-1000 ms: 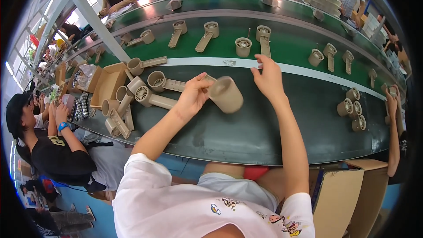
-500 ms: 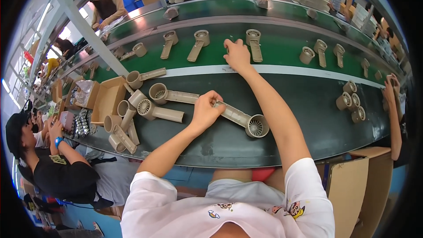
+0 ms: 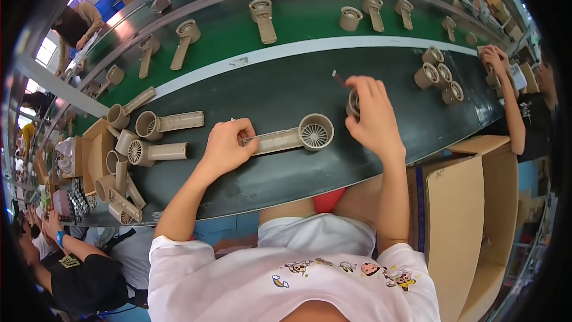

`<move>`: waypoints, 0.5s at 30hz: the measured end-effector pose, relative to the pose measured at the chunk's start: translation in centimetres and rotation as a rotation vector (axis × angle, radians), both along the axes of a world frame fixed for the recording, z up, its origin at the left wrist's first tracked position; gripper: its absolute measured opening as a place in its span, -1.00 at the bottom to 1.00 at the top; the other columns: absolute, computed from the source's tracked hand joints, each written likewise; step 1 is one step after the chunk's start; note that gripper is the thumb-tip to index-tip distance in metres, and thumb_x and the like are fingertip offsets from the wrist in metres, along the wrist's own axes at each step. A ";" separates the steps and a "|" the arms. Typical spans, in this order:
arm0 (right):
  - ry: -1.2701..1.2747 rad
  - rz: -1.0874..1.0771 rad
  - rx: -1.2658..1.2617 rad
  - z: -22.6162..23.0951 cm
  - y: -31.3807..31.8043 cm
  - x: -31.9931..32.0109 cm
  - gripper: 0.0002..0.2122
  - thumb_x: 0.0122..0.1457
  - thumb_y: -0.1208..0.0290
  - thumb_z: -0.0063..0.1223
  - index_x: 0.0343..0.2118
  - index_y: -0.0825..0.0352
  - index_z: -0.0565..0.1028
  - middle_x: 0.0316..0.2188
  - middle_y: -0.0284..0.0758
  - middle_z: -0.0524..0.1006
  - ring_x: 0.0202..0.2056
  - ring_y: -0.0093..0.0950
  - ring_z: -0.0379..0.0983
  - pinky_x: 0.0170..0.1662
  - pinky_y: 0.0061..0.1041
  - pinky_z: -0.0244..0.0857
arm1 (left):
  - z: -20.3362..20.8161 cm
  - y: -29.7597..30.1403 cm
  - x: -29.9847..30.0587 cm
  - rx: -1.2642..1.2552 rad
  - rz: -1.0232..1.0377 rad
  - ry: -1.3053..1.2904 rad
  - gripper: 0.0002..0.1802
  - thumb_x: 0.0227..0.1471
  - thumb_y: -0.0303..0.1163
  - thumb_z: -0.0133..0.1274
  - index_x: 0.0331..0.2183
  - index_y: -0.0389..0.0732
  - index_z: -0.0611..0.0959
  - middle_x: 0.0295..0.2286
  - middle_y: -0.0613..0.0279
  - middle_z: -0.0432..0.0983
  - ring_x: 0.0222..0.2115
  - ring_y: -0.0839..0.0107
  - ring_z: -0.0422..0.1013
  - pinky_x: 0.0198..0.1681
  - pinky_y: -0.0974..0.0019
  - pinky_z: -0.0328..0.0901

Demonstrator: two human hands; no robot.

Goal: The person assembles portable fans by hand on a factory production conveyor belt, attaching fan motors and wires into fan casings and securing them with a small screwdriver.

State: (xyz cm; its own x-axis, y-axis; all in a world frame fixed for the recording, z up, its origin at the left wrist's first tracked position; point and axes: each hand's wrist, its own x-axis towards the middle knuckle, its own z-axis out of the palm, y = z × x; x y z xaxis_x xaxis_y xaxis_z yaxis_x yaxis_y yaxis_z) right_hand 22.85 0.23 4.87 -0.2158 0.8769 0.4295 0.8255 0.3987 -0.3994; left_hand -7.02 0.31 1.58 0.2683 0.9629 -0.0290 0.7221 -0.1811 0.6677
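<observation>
A beige handheld-fan housing [image 3: 316, 132] with a ring head and slatted grille lies on the dark worktop, its channel-shaped handle toward the left. My left hand [image 3: 229, 148] pinches the end of that handle. Just right of the ring, my right hand [image 3: 374, 116] is closed around a round beige fan part [image 3: 353, 105], mostly hidden by the fingers. From this part a thin dark wire with a small white connector [image 3: 335, 74] sticks out to the upper left. More beige housings [image 3: 173, 121] lie left of my left hand, some piled on each other.
Beyond a white strip, a green conveyor belt [image 3: 226, 36] carries several beige fan pieces. Several round beige parts [image 3: 443, 74] stand on the worktop at right. A cardboard box [image 3: 456, 226] is at lower right, a shallow carton [image 3: 95, 149] at left. Co-workers sit on both sides.
My right hand has come back from the green belt to beside the housing, now holding a round fan part with a wire. My left hand stays on the handle. The view has shifted.
</observation>
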 end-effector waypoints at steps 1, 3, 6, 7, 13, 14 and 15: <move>-0.060 0.003 -0.065 -1.2 -0.7 0.9 -0.54 -0.21 0.67 0.02 -0.12 0.34 0.38 -0.14 -0.21 0.37 -0.11 -0.19 0.31 -0.03 -0.31 0.28 | 0.1 0.0 0.2 0.028 -0.036 -0.002 -0.87 -0.22 -0.44 0.14 -0.56 -0.29 0.57 -0.68 0.16 0.45 -0.63 0.39 0.39 -0.50 0.37 0.29; -0.040 -0.010 -0.075 -2.5 -1.7 1.9 -0.55 -0.18 0.61 0.13 -0.11 0.33 0.41 -0.11 -0.22 0.35 -0.11 -0.21 0.32 -0.04 -0.32 0.30 | 0.3 -0.1 0.6 0.055 -0.083 0.019 -0.89 -0.20 -0.50 0.13 -0.56 -0.34 0.55 -0.70 0.24 0.41 -0.66 0.56 0.33 -0.54 0.46 0.25; 0.134 0.024 0.017 -3.0 -2.6 2.4 -0.49 -0.16 0.53 0.26 -0.04 0.32 0.43 -0.12 -0.21 0.35 -0.06 -0.26 0.31 -0.03 -0.37 0.28 | 0.1 -0.2 1.2 0.085 -0.111 -0.041 -0.87 -0.21 -0.45 0.14 -0.51 -0.28 0.62 -0.61 0.12 0.51 -0.54 0.32 0.49 -0.40 0.35 0.37; 0.153 -0.092 0.013 -3.3 -2.7 2.5 -0.45 -0.16 0.47 0.31 -0.01 0.33 0.42 -0.11 -0.21 0.35 -0.06 -0.26 0.32 -0.03 -0.38 0.29 | 0.2 -0.3 1.3 0.103 -0.124 -0.089 -0.87 -0.21 -0.47 0.14 -0.48 -0.30 0.61 -0.58 0.12 0.53 -0.51 0.31 0.49 -0.36 0.35 0.37; 0.342 -0.348 0.006 -5.4 -2.8 3.4 -0.41 -0.21 0.39 0.40 -0.04 0.36 0.41 -0.20 -0.15 0.39 -0.18 -0.18 0.40 -0.14 -0.31 0.35 | 1.5 -0.6 2.8 0.377 -0.153 -0.092 -0.88 -0.20 -0.57 0.16 -0.47 -0.29 0.61 -0.44 0.12 0.54 -0.40 0.28 0.49 -0.32 0.34 0.36; 0.402 -0.331 0.023 -5.3 -2.8 3.5 -0.41 -0.23 0.43 0.39 -0.04 0.36 0.42 -0.21 -0.15 0.42 -0.19 -0.17 0.43 -0.14 -0.33 0.35 | 2.1 -0.7 3.3 0.519 -0.185 -0.097 -0.89 -0.20 -0.57 0.17 -0.47 -0.28 0.61 -0.44 0.12 0.54 -0.40 0.28 0.48 -0.32 0.34 0.36; 0.459 -0.312 0.035 -4.9 -2.9 3.5 -0.41 -0.24 0.47 0.38 -0.04 0.36 0.42 -0.22 -0.15 0.44 -0.21 -0.17 0.45 -0.15 -0.34 0.36 | 2.6 -0.9 3.7 0.658 -0.213 -0.104 -0.90 -0.19 -0.57 0.17 -0.48 -0.28 0.61 -0.43 0.12 0.53 -0.39 0.27 0.48 -0.33 0.33 0.35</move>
